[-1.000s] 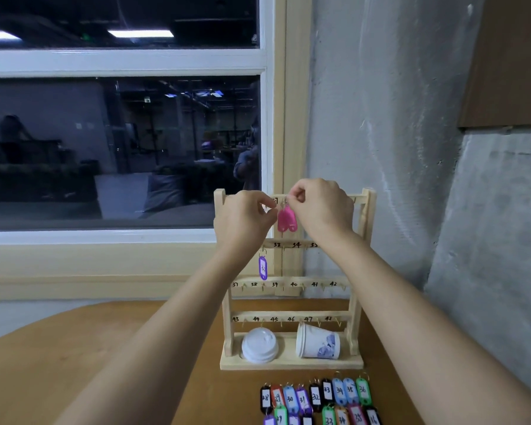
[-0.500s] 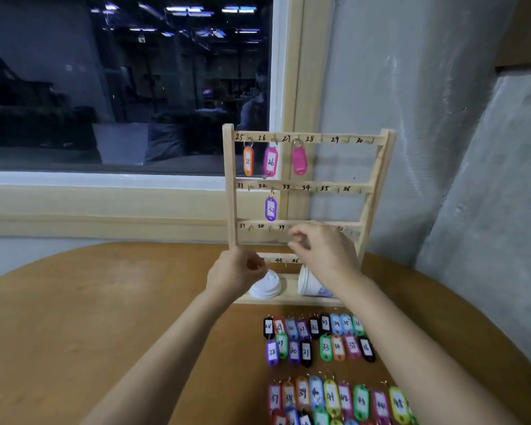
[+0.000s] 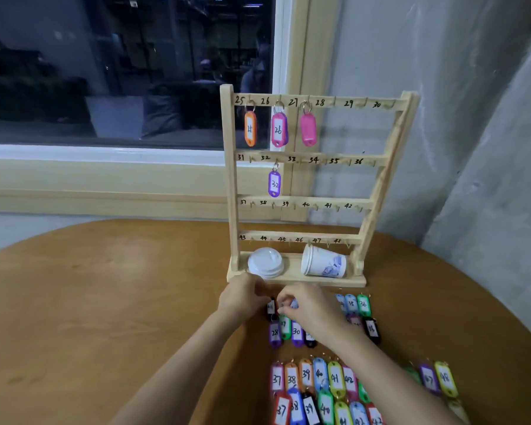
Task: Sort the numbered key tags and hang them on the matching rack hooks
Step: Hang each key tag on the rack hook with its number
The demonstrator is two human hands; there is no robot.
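The loose key tags (image 3: 334,378) lie in rows on the round wooden table (image 3: 105,302), between its near edge and the wooden rack (image 3: 231,179), which stands at the far edge by the wall. Both our hands are down on the top row, just in front of the rack's base. Our right hand (image 3: 313,311) is curled, with thumb and forefinger tips close together over a tag we cannot read. Whether they have closed on it we cannot tell. Our left hand (image 3: 242,297) is curled beside a black tag (image 3: 270,308), and its fingertips are hidden, so we cannot tell its grip either.

We judge this to be the picking step. Only four hooks are filled: the orange 25 tag (image 3: 250,128), the pink 26 tag (image 3: 278,130), a pink tag (image 3: 308,129) hung blank side out on the 27 hook, and the purple 32 tag (image 3: 274,184). If we go in order, the purple 28 tag (image 3: 275,334) comes next, and it lies in the second row just below our hands. The next move calls for pinching one tag by its ring, lifting it clear, and threading it onto its hook.

The tags lie side by side and touching, so a neighbour's ring may drag along. A white lid (image 3: 265,262) and a paper cup (image 3: 324,265) tipped on its side rest on the rack's base. We expect them to crowd the bottom rail's hooks. A dark window (image 3: 105,72) lies behind the rack.
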